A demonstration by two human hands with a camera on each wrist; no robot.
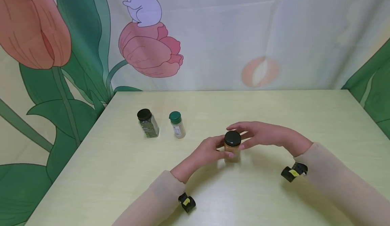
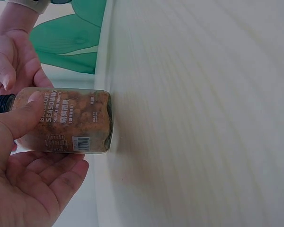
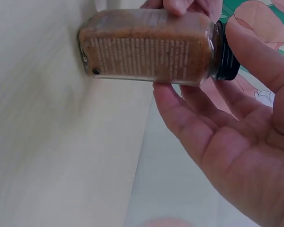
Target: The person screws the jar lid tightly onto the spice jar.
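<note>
From the head view, three spice jars stood on the table (image 1: 274, 117): a dark herb jar (image 1: 147, 123), a green-capped shaker (image 1: 177, 125), and the barbecue seasoning jar (image 1: 233, 146) between two hands.

Left wrist: the left hand (image 2: 23, 156) pinched its glass body, steadying it upright.

Right wrist: the right hand (image 3: 236, 127) cupped the black cap (image 3: 226, 53), fingers loosely curved.

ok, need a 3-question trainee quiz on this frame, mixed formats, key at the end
1. True or false: the seasoning jar stands upright on the table.
2. Which hand grips the jar's body? A) left hand B) right hand
3. What colour is the cap of the small bottle beside the dark herb jar?

Key: 1 true; 2 A, thumb and fingers curl round it, the right hand cups the black lid; 3 green.
</note>
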